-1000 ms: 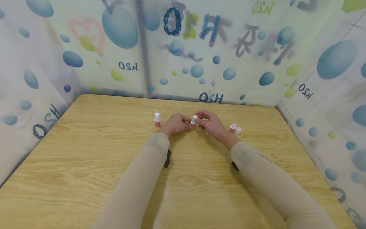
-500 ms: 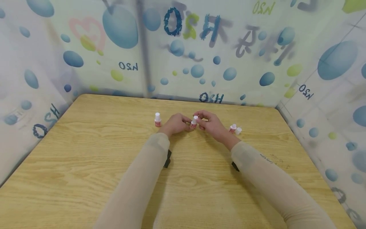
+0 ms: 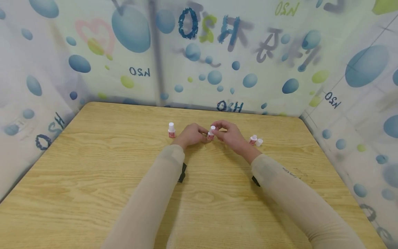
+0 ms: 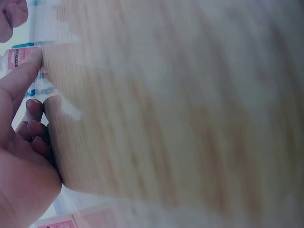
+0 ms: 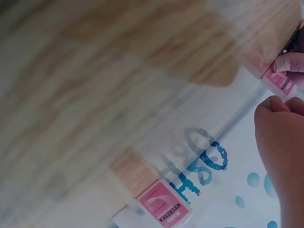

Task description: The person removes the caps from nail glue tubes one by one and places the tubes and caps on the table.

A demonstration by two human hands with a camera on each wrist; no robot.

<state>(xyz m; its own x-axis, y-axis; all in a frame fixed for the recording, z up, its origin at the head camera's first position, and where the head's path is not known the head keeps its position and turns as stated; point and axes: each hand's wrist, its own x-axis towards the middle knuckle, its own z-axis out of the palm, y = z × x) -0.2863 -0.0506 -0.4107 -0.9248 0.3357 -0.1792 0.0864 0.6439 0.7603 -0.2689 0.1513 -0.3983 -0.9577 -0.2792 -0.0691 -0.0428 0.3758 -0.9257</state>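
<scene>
Near the back of the table, my left hand [image 3: 194, 134] grips a small nail glue bottle [image 3: 211, 136] low on its body. The bottle is upright, white with a pink-red label, and its base is on the tabletop. My right hand [image 3: 230, 135] pinches the white cap [image 3: 212, 128] at its top from the right. The left thumb [image 4: 23, 73] presses the label in the left wrist view. Over in the right wrist view, the bottle [image 5: 279, 83] shows between both hands, with the cap hidden behind my right hand.
A capped nail glue bottle [image 3: 171, 130] stands left of my left hand. Right of my right hand stands another bottle [image 3: 253, 139] without its cap, and a loose white cap [image 3: 259, 142] lies beside it. A patterned backdrop [image 3: 199, 86] rises behind the wooden table [image 3: 124, 155].
My right fingertips shift slightly around the cap. The left hand and the bottles stay where they are.
</scene>
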